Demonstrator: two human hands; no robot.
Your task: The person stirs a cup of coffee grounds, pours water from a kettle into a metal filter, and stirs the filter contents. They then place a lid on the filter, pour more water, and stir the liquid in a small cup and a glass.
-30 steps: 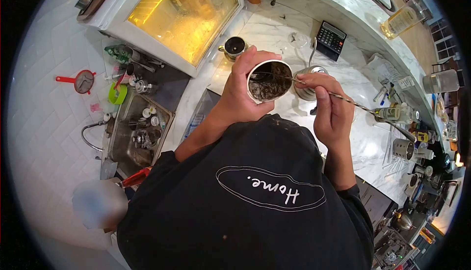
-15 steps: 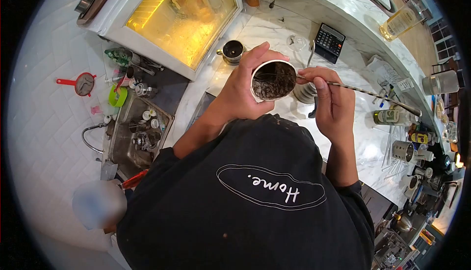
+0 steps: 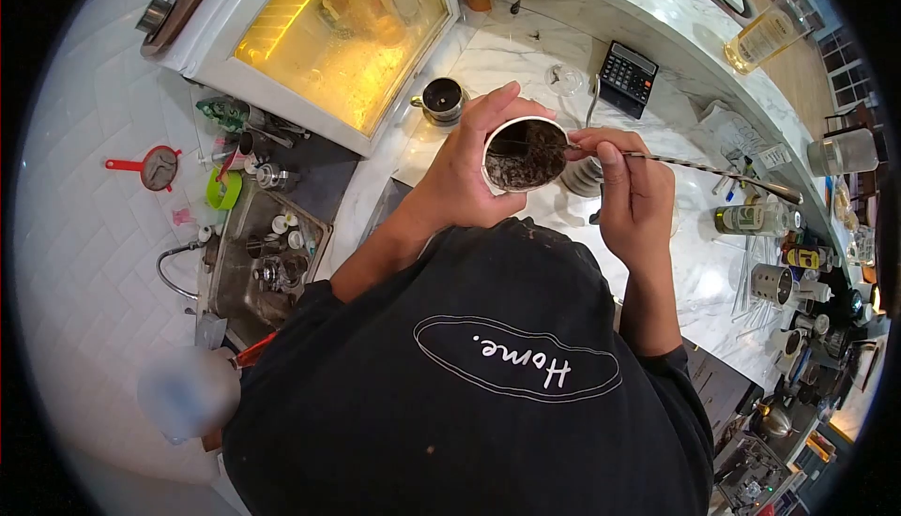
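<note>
My left hand [image 3: 466, 174] grips a round metal cup [image 3: 525, 154] with dark wet residue inside, tilted so its mouth faces me. My right hand [image 3: 632, 195] pinches a long twisted metal bar spoon [image 3: 713, 170]; its near end reaches into the cup's rim and its far end points right. Both hands are raised over a marble counter [image 3: 526, 56]. Just behind the cup a metal kettle [image 3: 584, 174] is partly hidden.
A small metal pot [image 3: 441, 98] and a black calculator [image 3: 626, 73] sit on the counter beyond my hands. A lit yellow display case [image 3: 338, 28] is at the upper left. A sink [image 3: 263, 258] with small items is left. Bottles and jars [image 3: 751, 220] crowd the right.
The spoon has levelled from slanting down-right to nearly horizontal, and my right hand rose slightly toward the cup's rim. The cup stayed in my left hand.
</note>
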